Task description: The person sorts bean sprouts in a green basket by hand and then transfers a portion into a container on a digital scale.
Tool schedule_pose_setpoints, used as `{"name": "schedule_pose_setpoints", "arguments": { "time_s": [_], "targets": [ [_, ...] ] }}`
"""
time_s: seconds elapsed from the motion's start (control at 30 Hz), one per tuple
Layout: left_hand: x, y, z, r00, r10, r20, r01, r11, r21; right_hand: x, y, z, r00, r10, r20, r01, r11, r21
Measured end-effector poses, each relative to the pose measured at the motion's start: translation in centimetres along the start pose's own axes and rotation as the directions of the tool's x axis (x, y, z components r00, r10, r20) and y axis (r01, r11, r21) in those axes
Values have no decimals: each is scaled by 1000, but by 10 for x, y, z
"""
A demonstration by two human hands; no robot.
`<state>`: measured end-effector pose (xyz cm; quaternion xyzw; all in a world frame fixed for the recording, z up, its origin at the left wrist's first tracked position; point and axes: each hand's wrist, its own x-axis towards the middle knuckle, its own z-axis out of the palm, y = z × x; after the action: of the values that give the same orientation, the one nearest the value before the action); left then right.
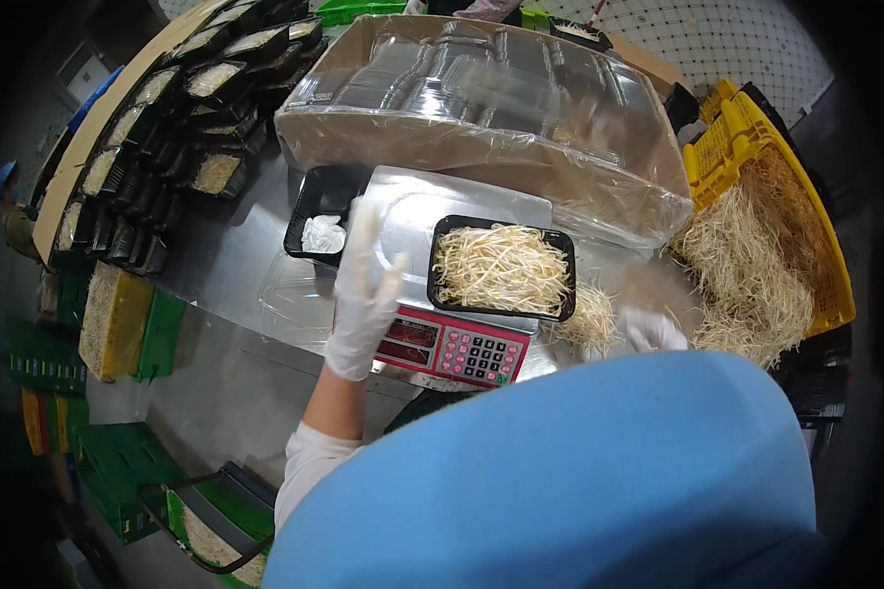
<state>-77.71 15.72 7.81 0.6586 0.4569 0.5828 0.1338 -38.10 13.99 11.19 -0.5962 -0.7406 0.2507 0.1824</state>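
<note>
A black plastic tray heaped with bean sprouts [502, 271] rests on the steel platform of a red digital scale [462, 190]. My left hand [365, 294], in a white glove, is raised over the scale's left edge with its fingers apart, holding nothing; it is blurred. At the right, my right hand [652, 330], also gloved, is low beside a loose heap of bean sprouts [588, 318]. Its fingers are blurred and partly hidden, so its grip cannot be made out. Left of the scale stands a black tray [328, 193] with a crumpled white item [323, 234] inside.
Behind the scale is a plastic-lined cardboard box [412, 136] of clear lids. A yellow crate [840, 258] with sprouts and roots stands right. Filled black trays [217, 173] are stacked left. Clear lids [295, 298] lie near my left hand. A person [16, 221] is at far left.
</note>
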Motion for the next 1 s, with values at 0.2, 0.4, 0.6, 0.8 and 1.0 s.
{"name": "schedule_pose_setpoints", "arguments": {
  "time_s": [0.2, 0.4, 0.6, 0.8, 1.0],
  "targets": [
    [38, 19, 79, 843, 24, 538, -227, 921, 316, 116, -76, 75, 785, -619, -26, 619, 783, 60],
    [23, 18, 91, 797, 11, 604, -288, 885, 364, 105, -83, 82, 833, -507, 219, 546, 816, -187],
    [39, 32, 76, 764, -82, 641, -272, 859, 434, 126, -105, 42, 730, -679, 80, 669, 687, -283],
    [40, 35, 40, 797, -73, 600, -183, 917, 354, 298, -85, 35, 533, -713, -456, 405, 688, -602],
    [4, 35, -18, 915, -370, 157, 395, 902, -175, 313, -66, 26, 731, -638, -243, 439, 712, -547]
  ]
}}
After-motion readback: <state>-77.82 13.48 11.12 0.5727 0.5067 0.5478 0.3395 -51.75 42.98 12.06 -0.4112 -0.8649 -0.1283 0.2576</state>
